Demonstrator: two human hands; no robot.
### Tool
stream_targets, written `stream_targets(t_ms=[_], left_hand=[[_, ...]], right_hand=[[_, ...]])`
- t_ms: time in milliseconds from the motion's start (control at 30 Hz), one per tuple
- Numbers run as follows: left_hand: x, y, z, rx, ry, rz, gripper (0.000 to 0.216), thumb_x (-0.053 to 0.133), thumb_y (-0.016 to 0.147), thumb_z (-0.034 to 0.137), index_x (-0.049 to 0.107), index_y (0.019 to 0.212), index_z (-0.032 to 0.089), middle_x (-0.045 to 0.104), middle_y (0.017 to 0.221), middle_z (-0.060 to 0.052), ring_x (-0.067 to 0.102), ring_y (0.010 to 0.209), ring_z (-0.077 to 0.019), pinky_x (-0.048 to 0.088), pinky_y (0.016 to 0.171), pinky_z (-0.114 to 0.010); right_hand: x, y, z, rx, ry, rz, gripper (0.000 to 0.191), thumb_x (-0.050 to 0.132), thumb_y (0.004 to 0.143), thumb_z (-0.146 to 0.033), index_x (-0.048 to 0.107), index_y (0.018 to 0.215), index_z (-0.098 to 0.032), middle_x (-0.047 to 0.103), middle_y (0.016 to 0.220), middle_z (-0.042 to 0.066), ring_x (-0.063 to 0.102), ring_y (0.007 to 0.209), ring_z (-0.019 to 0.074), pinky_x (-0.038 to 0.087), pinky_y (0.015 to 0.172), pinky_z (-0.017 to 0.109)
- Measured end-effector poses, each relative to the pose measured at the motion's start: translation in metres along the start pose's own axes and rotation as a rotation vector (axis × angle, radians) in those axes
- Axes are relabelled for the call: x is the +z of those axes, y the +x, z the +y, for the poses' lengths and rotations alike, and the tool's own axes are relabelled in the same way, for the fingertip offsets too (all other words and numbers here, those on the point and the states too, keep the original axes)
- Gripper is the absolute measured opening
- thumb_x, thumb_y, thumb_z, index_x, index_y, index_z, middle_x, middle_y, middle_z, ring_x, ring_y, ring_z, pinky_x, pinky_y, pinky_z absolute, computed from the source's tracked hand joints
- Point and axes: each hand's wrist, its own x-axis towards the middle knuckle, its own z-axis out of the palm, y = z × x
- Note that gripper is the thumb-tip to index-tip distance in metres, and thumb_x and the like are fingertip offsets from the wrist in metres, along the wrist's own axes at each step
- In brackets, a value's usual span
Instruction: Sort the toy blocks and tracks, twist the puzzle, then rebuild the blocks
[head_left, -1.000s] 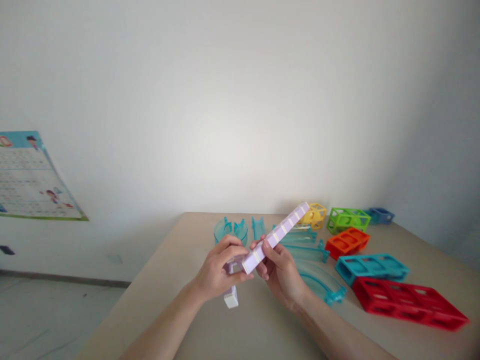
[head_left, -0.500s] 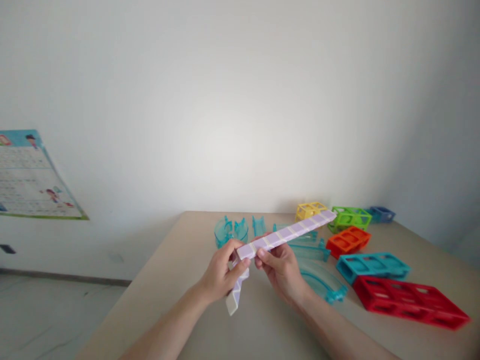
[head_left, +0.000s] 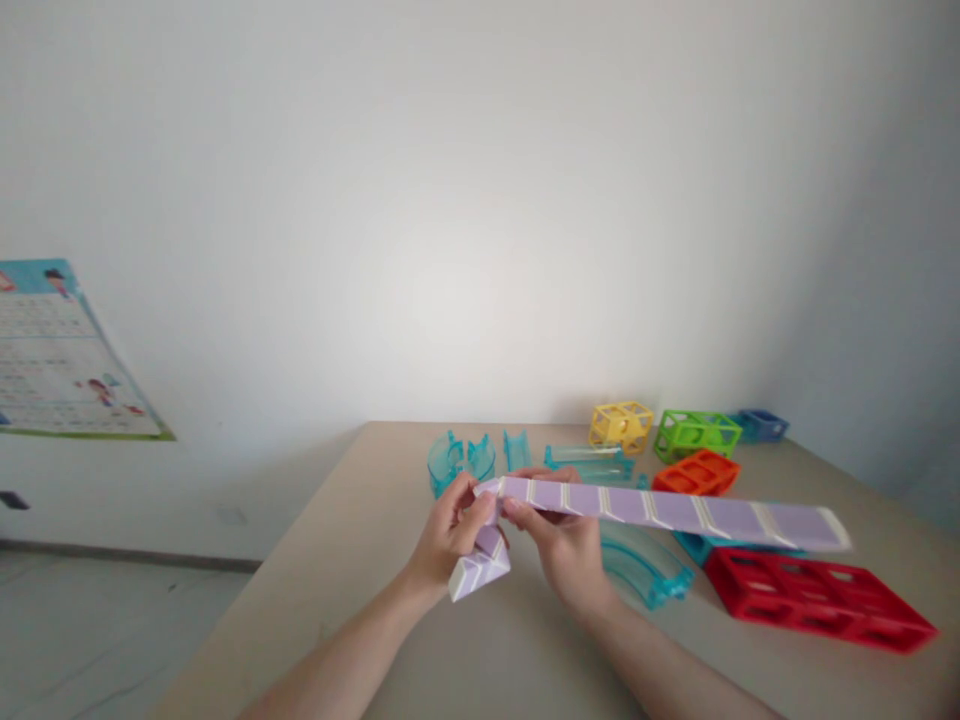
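strip: lilac segmented strip point(head_left: 660, 508) in mid-air above surface point(head_left: 352, 540), between both hands; long run near level, tip over red frame point(head_left: 817, 600)
change: long run pointed up-right 1 s ago; has swung down and right; joint is turning
left hand point(head_left: 450, 530): fingers closed on short folded end
right hand point(head_left: 570, 555): fingers pinched on long run beside joint
around: teal track point(head_left: 645, 572) just beyond right hand

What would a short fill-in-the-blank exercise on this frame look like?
1. The left hand and right hand both hold a strip coloured ____.
2. The longest frame, at far right, is ____.
3. The cube frame left of the green frame is ____.
Missing words: purple; red; yellow.
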Motion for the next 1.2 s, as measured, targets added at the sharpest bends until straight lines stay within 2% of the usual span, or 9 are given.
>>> stream_targets(t_ms=[133,300,367,467,633,833,933,1067,1200], left_hand=[[-0.001,0.004,-0.011,-0.043,-0.133,0.085,0.034,0.055,0.082,0.051,0.04,0.076,0.021,0.052,0.054,0.006,0.059,0.04,-0.0154,0.04,0.037,-0.022],[-0.005,0.005,-0.012,-0.037,-0.141,0.099,0.032,0.057,0.082,0.049,0.049,0.079,0.019,0.052,0.054,0.005,0.054,0.039,-0.0112,0.041,0.038,-0.02],[-0.005,0.004,-0.01,-0.054,-0.165,0.081,0.033,0.056,0.082,0.05,0.055,0.091,0.018,0.056,0.059,0.002,0.055,0.043,-0.012,0.045,0.041,-0.022],[-0.004,0.001,-0.006,-0.101,-0.256,0.043,0.044,0.053,0.083,0.054,0.056,0.105,0.017,0.059,0.064,-0.001,0.057,0.05,-0.0144,0.051,0.047,-0.028],[-0.003,0.0,0.0,-0.148,-0.452,-0.011,0.051,0.056,0.079,0.059,0.053,0.107,0.016,0.055,0.063,-0.001,0.056,0.051,-0.0156,0.048,0.041,-0.026],[-0.004,0.001,0.002,-0.157,-0.533,-0.087,0.046,0.054,0.08,0.058,0.051,0.105,0.019,0.052,0.06,0.001,0.05,0.044,-0.0136,0.047,0.036,-0.026],[-0.009,0.001,0.002,-0.267,-0.566,-0.18,0.046,0.049,0.082,0.06,0.053,0.104,0.02,0.05,0.062,0.002,0.05,0.046,-0.0128,0.051,0.035,-0.028],[-0.023,0.003,0.003,-0.479,-0.627,-0.402,0.051,0.043,0.083,0.064,0.055,0.101,0.018,0.047,0.062,0.002,0.046,0.045,-0.0093,0.051,0.035,-0.024],[-0.033,0.007,0.002,-0.594,-0.629,-0.618,0.055,0.039,0.084,0.065,0.057,0.096,0.015,0.048,0.063,0.0,0.044,0.044,-0.0088,0.051,0.036,-0.024]], right_hand=[[-0.003,-0.005,0.001,-0.14,-0.099,-0.103,0.023,0.071,0.076,-0.02,0.05,0.084,-0.022,0.063,0.103,0.005,0.062,0.093,0.0212,0.05,0.08,0.036],[-0.009,-0.005,-0.002,-0.25,-0.313,-0.187,0.022,0.067,0.079,-0.021,0.057,0.098,-0.023,0.063,0.106,0.008,0.061,0.099,0.0236,0.048,0.086,0.038],[-0.009,-0.004,-0.004,-0.24,-0.311,-0.194,0.022,0.066,0.081,-0.023,0.059,0.101,-0.024,0.064,0.104,0.007,0.061,0.098,0.0232,0.048,0.086,0.037],[-0.008,-0.004,-0.005,-0.231,-0.323,-0.186,0.02,0.065,0.082,-0.024,0.061,0.102,-0.025,0.064,0.1,0.005,0.061,0.094,0.0216,0.048,0.084,0.035],[-0.009,-0.002,-0.005,-0.238,-0.357,-0.147,0.016,0.067,0.08,-0.027,0.065,0.096,-0.024,0.062,0.097,0.004,0.059,0.093,0.0213,0.047,0.084,0.035],[-0.007,-0.001,-0.006,-0.067,-0.213,-0.08,0.019,0.072,0.074,-0.03,0.067,0.091,-0.023,0.065,0.095,0.005,0.06,0.091,0.0242,0.047,0.084,0.038],[-0.006,0.0,-0.009,0.0,-0.125,-0.113,0.02,0.074,0.073,-0.031,0.067,0.089,-0.021,0.067,0.091,0.006,0.062,0.086,0.0243,0.049,0.078,0.038],[-0.01,0.004,-0.013,0.073,-0.039,-0.275,0.026,0.076,0.07,-0.033,0.066,0.089,-0.018,0.067,0.086,0.007,0.062,0.08,0.0226,0.049,0.073,0.035],[-0.015,0.007,-0.01,0.186,0.057,-0.372,0.029,0.076,0.069,-0.036,0.067,0.09,-0.017,0.067,0.077,0.004,0.06,0.071,0.019,0.047,0.067,0.031]])
